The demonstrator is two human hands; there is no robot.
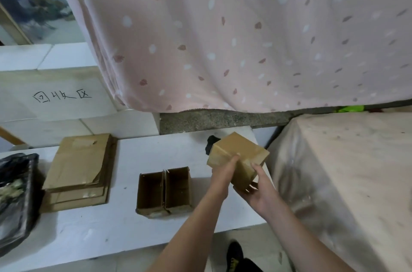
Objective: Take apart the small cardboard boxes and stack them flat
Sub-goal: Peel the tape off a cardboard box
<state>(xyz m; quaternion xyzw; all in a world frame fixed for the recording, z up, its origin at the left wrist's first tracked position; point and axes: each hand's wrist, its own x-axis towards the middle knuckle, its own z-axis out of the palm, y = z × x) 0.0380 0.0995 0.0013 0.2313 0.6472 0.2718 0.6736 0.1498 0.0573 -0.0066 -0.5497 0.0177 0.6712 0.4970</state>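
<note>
A small closed brown cardboard box is held tilted above the right end of the white surface. My left hand grips its near left side. My right hand holds it from underneath at the near right corner. An open box with a middle divider stands on the surface left of my hands. A stack of flattened cardboard boxes lies further left.
A black plastic bag sits at the left edge. White foam blocks with handwriting stand behind the stack. A pink patterned curtain hangs at the back. A cloth-covered block is on the right. A dark object lies behind the held box.
</note>
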